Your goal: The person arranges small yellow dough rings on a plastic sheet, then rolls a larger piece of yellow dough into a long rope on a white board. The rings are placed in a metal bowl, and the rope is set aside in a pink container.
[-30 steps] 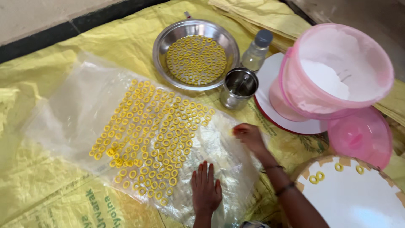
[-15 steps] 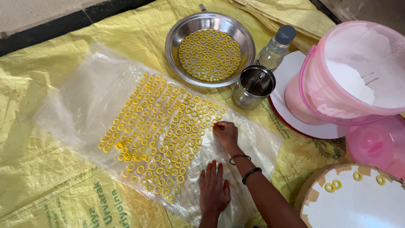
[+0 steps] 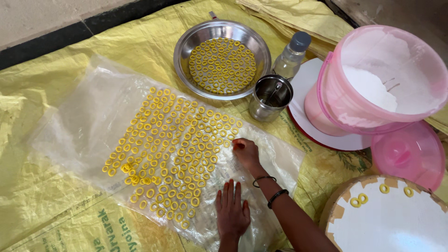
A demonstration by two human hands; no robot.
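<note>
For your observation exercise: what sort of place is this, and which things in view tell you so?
Probably a home or small workshop floor used for making food by hand. Yellow rings lie in rows on a clear plastic sheet over yellow sacking, beside a steel bowl and a pink bucket of white powder.

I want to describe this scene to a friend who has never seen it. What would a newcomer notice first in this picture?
First, the many small yellow rings laid in rows on a clear plastic sheet in the middle, with the right hand at their edge and the left hand flat on the sheet. Behind them, a steel bowl holds more rings. At the right, a pink bucket contains white powder.
</note>
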